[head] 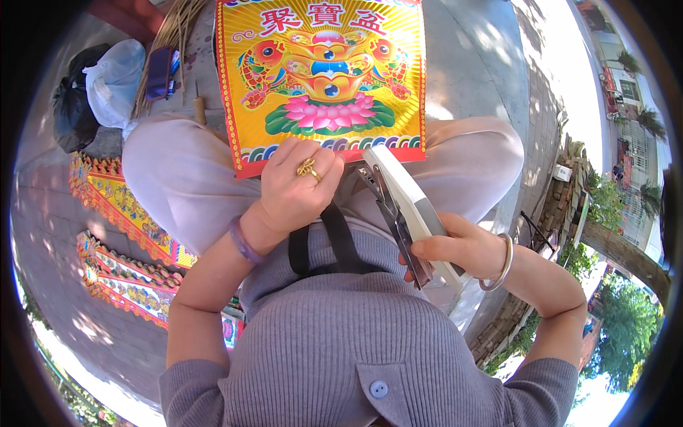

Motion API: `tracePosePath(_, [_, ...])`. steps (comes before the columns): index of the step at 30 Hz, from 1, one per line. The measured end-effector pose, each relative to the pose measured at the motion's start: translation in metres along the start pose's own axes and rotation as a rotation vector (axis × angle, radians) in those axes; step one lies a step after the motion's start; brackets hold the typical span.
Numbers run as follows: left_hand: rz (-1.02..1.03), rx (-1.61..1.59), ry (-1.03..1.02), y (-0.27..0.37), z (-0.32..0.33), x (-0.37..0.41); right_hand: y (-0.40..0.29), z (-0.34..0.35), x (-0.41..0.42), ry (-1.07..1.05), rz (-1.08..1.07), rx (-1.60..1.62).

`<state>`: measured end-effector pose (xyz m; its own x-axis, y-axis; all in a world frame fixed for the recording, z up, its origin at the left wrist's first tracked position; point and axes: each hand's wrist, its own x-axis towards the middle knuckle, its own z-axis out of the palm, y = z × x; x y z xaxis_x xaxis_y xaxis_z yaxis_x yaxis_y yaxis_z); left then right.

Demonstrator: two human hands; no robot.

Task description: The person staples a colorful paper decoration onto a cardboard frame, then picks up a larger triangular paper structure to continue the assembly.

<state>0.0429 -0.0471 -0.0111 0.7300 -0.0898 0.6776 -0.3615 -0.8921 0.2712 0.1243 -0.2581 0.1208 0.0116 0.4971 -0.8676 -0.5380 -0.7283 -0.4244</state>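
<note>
A printed paper sheet (325,80) in yellow and red, with goldfish, ingots and a pink lotus, lies in front of me, its lower edge between my knees. My left hand (304,187), wearing a gold ring and a purple bangle, is curled over that lower edge and grips it; the fingertips are hidden beneath. My right hand (459,248), with a silver bangle at the wrist, holds a large white and grey stapler (408,205). The stapler's front end is by the sheet's lower right edge, and I cannot tell whether it touches the paper.
Ornate folded paper pieces (139,213) lie on the paving at left. Beyond my left knee are a wooden-handled awl (199,109), a phone (159,73), thin sticks (173,26), a white plastic bag (114,80) and a black one (74,112). A low stone edging (560,197) runs along the right.
</note>
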Motion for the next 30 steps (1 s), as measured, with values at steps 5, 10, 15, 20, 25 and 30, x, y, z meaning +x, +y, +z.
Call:
tracePosePath(5, [-0.010, -0.017, -0.004, 0.001, -0.003, 0.000, -0.011, 0.016, 0.009, 0.062, 0.027, -0.053])
tracePosePath(10, [0.005, -0.017, -0.008, 0.000, -0.003, -0.003, -0.017, 0.023, 0.021, 0.104, 0.046, 0.031])
tracePosePath(15, [0.002, -0.032, -0.018, 0.001, -0.005, -0.001, -0.023, 0.024, 0.026, 0.115, 0.086, 0.110])
tracePosePath(20, [0.043, -0.033, -0.010, -0.002, -0.003, -0.003, -0.030, 0.024, 0.027, 0.148, 0.121, 0.075])
tracePosePath(25, [0.030, -0.061, 0.014, -0.001, -0.002, -0.002, -0.036, 0.020, 0.025, 0.168, 0.150, 0.019])
tracePosePath(30, [0.024, -0.049, -0.016, -0.002, -0.003, -0.004, -0.029, 0.016, 0.027, 0.141, 0.102, -0.113])
